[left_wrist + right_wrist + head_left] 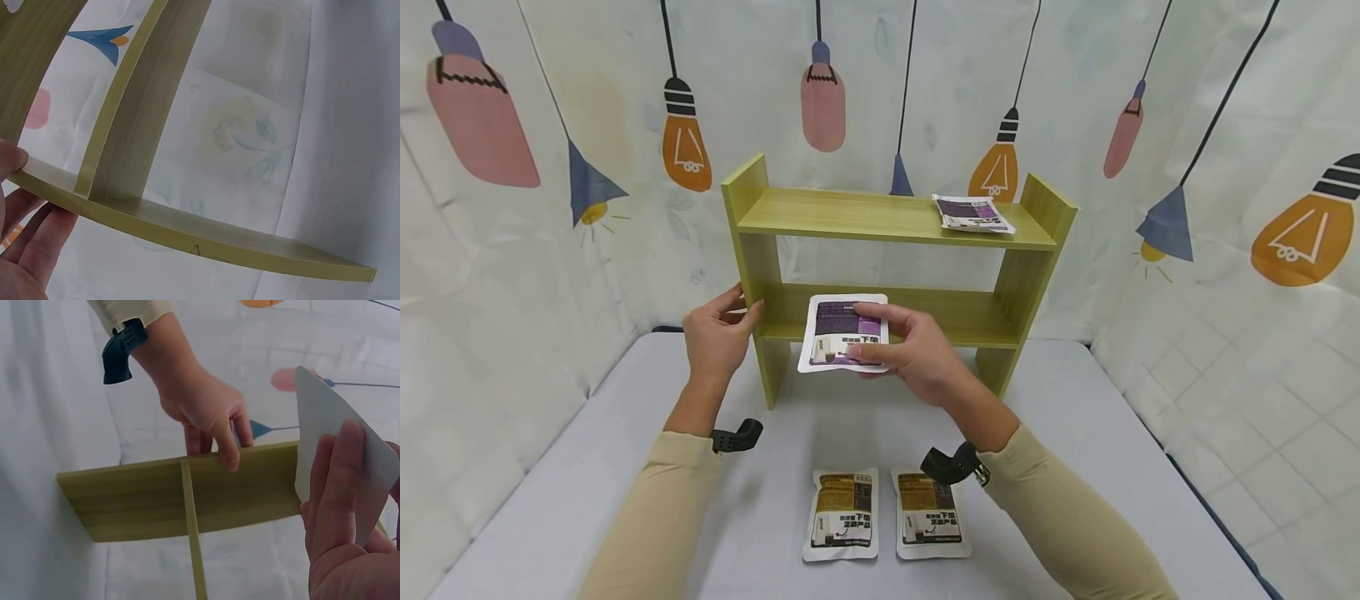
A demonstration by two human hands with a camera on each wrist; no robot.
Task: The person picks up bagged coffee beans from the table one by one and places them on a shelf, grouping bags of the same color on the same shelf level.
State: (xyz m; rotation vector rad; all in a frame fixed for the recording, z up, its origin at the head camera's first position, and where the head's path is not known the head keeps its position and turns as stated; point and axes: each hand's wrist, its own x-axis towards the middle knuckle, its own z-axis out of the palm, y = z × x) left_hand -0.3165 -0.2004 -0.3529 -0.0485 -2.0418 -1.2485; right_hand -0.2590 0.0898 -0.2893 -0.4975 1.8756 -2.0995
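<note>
Broadly, the gray bench (625, 467) carries a green wooden shelf rack (895, 218) with two boards, set before a curtain printed with lamp bulbs. The left hand (717, 335) braces the rack's left upright, fingers curled round its edge, grasping it. The right hand (917, 354) pinches a purple sachet (842, 332) between thumb and fingers, held flat, face up, just in front of the lower board (958, 315) and not yet resting on it.

Judging by this, the step in hand is shelving the purple sachet; the next move likely calls for sliding it level onto a board while the left hand keeps the rack steady.

That sachet is a flat white-edged pouch with a purple panel and a small picture. A similar pouch (973, 213) lies on the top board's right end. Two brown sachets (886, 513) lie side by side on the bench near the person.
</note>
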